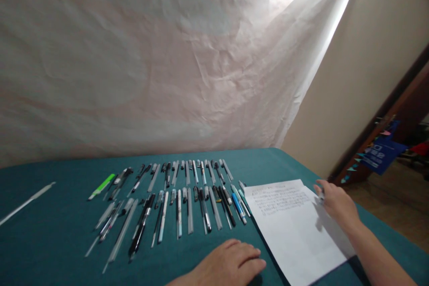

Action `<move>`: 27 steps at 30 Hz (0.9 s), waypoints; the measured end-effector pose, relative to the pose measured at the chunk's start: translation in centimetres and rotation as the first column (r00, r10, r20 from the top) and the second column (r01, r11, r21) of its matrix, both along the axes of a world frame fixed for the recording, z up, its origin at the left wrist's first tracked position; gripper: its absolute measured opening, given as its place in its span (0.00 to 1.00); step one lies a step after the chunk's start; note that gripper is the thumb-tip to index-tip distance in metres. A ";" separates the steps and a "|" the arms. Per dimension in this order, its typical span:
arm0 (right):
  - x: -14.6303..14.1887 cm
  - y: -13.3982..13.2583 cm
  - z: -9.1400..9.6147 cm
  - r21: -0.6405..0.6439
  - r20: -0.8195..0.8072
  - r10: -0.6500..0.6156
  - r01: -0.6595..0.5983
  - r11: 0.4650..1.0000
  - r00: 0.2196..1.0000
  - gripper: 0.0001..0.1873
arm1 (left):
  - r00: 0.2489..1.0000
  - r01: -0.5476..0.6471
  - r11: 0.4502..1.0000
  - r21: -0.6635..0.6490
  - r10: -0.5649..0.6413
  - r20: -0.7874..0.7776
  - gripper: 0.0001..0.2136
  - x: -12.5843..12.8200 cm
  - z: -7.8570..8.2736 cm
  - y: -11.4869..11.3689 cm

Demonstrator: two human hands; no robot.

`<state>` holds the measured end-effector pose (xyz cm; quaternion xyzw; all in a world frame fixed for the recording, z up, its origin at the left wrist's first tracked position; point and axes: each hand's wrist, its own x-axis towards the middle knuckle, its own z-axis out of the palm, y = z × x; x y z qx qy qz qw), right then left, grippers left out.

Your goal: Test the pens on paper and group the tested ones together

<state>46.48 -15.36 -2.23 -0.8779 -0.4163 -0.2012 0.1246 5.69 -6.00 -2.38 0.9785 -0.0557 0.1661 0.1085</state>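
My left hand (233, 262) lies palm down on the table by the near end of the pen rows, its fingers loosely stretched and holding nothing visible. Over the right edge of a written sheet of paper (291, 237), my right hand (337, 203) is raised, with thumb and fingers closed around a small grey-white object (321, 196) too blurred to name. Several lines of handwriting fill the sheet's upper part. A blue-and-white pen (239, 208) lies just left of the paper. Black pens (142, 228), slim clear tubes and loose caps are laid out in two rows.
Green cloth covers the table (63, 241). At its left lies a long white stick-like item (27, 203), and a bright green cutter-like item (101, 187) is near the row's left end. A pale sheet (150, 76) hangs behind. Beyond the right edge is a doorway.
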 end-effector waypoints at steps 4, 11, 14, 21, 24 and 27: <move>-8.2 2.9 1.9 -0.040 0.132 0.331 -0.329 0.943 0.934 0.18 | 0.992 -0.057 0.998 0.011 0.055 0.111 0.18 0.1 -0.1 0.1; -24.5 7.1 3.6 -0.196 0.153 0.725 -0.699 0.688 0.671 0.06 | 0.966 -0.119 0.990 -0.081 0.134 0.222 0.21 -0.4 0.1 0.7; -26.4 8.2 4.2 -0.187 0.172 0.738 -0.714 0.674 0.652 0.03 | 0.958 -0.140 0.972 -0.189 0.181 0.221 0.18 -0.7 0.6 0.7; -27.1 8.7 4.8 -0.182 0.233 0.735 -0.714 0.676 0.637 0.02 | 0.957 -0.117 0.893 -0.434 0.219 0.192 0.12 -1.3 1.1 0.6; -27.5 8.5 4.8 -0.169 0.234 0.742 -0.725 0.667 0.628 0.02 | 0.953 -0.106 0.877 -0.468 0.224 0.203 0.12 -1.2 0.6 0.6; -27.5 8.5 4.6 -0.151 0.197 0.758 -0.745 0.650 0.621 0.04 | 0.948 -0.112 0.889 -0.444 0.230 0.220 0.11 -1.2 0.4 0.6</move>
